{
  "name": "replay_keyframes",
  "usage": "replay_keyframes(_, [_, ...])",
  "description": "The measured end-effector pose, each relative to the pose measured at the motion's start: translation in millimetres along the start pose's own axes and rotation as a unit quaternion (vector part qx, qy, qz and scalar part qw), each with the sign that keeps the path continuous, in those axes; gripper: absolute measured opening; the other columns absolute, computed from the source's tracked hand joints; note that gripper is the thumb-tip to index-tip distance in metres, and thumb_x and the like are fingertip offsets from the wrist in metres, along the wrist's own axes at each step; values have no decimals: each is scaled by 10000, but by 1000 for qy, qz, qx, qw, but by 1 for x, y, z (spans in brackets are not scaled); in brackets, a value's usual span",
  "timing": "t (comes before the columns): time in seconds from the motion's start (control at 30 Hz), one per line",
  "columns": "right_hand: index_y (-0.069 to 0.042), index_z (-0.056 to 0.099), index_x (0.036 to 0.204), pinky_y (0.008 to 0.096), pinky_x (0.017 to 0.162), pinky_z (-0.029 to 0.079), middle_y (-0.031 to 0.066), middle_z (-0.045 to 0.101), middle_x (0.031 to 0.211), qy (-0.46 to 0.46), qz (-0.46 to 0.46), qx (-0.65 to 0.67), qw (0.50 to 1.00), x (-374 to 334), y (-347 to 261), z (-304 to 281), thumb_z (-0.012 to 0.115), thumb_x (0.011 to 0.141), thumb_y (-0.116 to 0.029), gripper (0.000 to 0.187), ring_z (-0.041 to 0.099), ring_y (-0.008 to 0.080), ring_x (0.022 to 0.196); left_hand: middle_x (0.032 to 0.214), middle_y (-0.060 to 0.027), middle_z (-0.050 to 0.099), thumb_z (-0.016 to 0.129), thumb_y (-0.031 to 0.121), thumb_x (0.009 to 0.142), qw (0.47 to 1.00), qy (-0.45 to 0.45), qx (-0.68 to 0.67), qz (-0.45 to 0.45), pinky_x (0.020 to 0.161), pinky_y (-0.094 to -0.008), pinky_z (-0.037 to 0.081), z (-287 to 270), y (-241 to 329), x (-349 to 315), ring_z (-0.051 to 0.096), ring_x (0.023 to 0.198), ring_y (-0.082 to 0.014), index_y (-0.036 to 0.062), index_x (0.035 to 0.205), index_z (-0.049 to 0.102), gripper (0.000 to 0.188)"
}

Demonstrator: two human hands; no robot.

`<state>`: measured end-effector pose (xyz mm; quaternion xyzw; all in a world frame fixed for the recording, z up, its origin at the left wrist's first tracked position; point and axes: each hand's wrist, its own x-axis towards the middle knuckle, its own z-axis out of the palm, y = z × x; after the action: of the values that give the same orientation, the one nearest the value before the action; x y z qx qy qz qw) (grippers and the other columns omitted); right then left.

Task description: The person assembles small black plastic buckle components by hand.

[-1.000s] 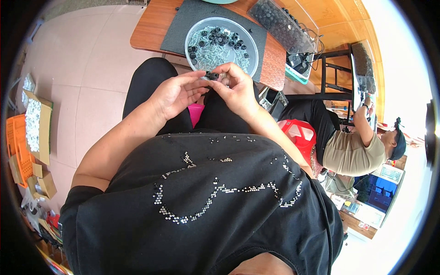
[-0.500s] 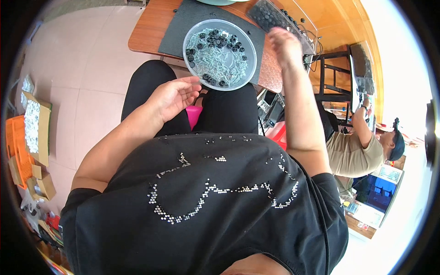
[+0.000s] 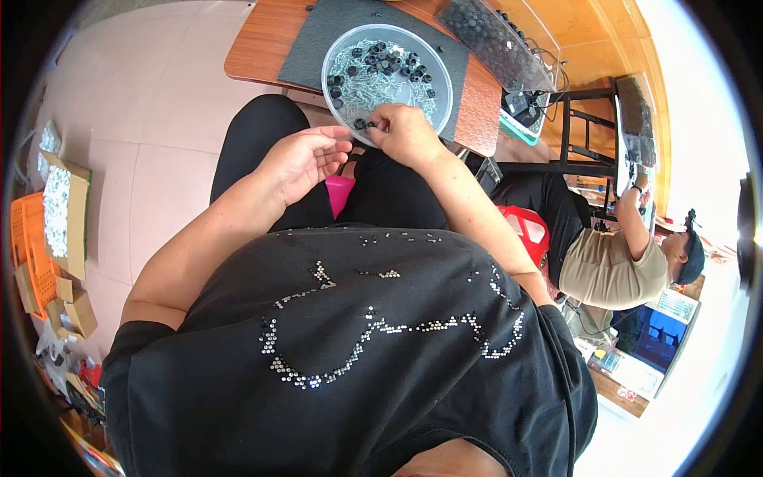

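Note:
A round clear plastic bowl (image 3: 447,83) sits at the near edge of the table, full of silvery screws (image 3: 369,89) with small black round caps (image 3: 380,60) scattered on top. My right hand (image 3: 407,137) reaches over the bowl's near rim. Its thumb and fingers are pinched at a small black round cap (image 3: 371,125). Just left of the bowl is my left hand (image 3: 306,159), palm turned inward, fingers loosely apart with nothing in them. Its fingertips come close to the rim; whether they touch it I cannot tell.
Beneath the bowl lies a dark mat (image 3: 306,52) on the brown table (image 3: 258,48). A clear bin of black parts (image 3: 501,48) stands at the right back. Another person (image 3: 612,266) works at the right. Cardboard boxes (image 3: 75,215) and an orange crate (image 3: 30,238) are on the left floor.
My right hand has come from beside the clear bin back left and nearer, down into the bowl's near side. My left hand stays almost where it was.

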<state>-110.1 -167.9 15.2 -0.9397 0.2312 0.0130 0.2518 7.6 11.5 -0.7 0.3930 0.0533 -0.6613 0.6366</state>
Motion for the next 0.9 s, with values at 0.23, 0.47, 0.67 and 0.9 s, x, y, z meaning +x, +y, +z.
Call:
replay_keyframes(0.23, [-2,658,813,298,617,501,99,637,682,155,76,190,966,-1,28,-16,696,749,-111,132,613,144,637,981,-80,621,488,53,887,1000,-27,14,0,753,-244,497,-2,1,-1,585,854,-124,10,1168,546,290])
replay_keyframes(0.47, [-64,683,792,389,714,523,160,670,768,-63,60,-46,995,-1,-1,-10,725,718,-298,249,665,306,775,975,-76,614,488,50,885,1000,-8,15,-4,758,-245,494,0,-1,-2,580,849,-122,12,1165,550,289])
replay_keyframes(0.67, [-66,683,786,404,744,521,167,670,788,-47,47,-49,997,6,6,-7,683,707,-220,173,658,327,804,972,-73,613,485,49,885,1000,-8,14,0,763,-248,491,-1,0,-2,578,854,-123,16,1157,555,283])
replay_keyframes(0.9, [-65,677,794,392,731,521,162,669,791,-13,80,31,996,1,8,-10,678,709,-182,144,658,323,799,970,-73,615,485,44,885,1000,-22,17,-5,759,-248,491,-3,-2,1,582,847,-124,16,1154,554,279])
